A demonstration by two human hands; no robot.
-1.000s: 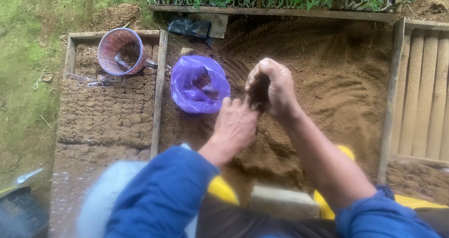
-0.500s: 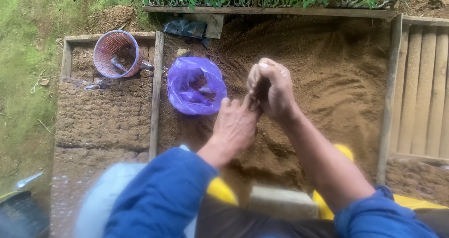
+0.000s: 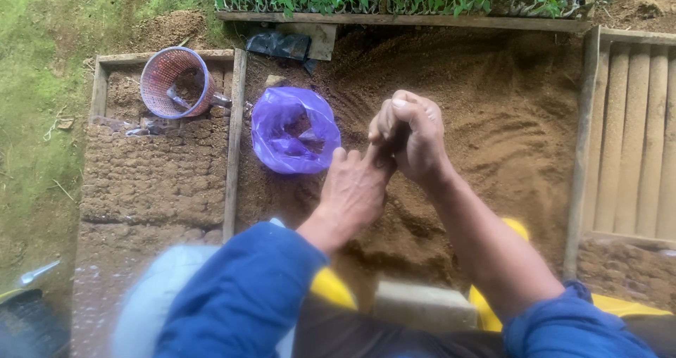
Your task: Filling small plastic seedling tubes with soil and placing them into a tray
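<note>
Brown soil (image 3: pixel 493 140) fills the bed under both hands; the right hand (image 3: pixel 412 136) is curled closed on something hidden, left hand (image 3: pixel 355 189) fingers touching it beside the purple bag (image 3: pixel 292 129). Filling seems underway; next needs a steady pinch.

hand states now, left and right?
Left hand: fingers extended, tips touching the right hand; no object seen in it.
Right hand: curled shut above the soil; contents cannot be told.

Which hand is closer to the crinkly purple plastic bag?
Left. The left hand is just beside the crinkly purple plastic bag, to its lower right; the right hand is farther right.
</note>
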